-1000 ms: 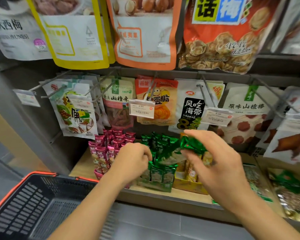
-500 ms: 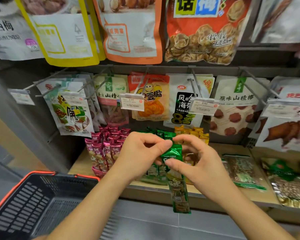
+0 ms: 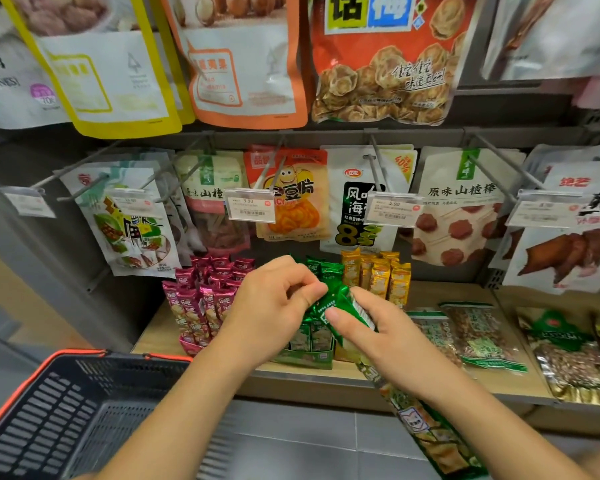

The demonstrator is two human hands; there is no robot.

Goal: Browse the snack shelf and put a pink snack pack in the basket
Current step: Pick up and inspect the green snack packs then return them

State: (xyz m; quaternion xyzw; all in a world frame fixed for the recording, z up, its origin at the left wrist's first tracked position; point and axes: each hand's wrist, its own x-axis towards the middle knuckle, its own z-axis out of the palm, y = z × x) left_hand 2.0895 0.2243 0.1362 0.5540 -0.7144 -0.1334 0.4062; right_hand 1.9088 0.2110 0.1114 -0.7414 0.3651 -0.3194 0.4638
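Several pink snack packs stand upright in a display box at the left of the wooden shelf. Both hands hold a long green snack pack in front of the shelf. My left hand pinches its top end. My right hand grips it just below, and the pack's lower part hangs down under my right forearm. The black basket with an orange rim sits at the bottom left, below my left forearm.
Green packs and yellow packs stand in boxes beside the pink ones. Flat nut bags lie to the right. Hanging snack bags and price tags on metal hooks jut out above the shelf. Grey tiled floor lies below.
My right hand lifted a green pack out of its box. My left hand came up to pinch its top. The pack has since swung from hanging vertically to slanting down to the right.
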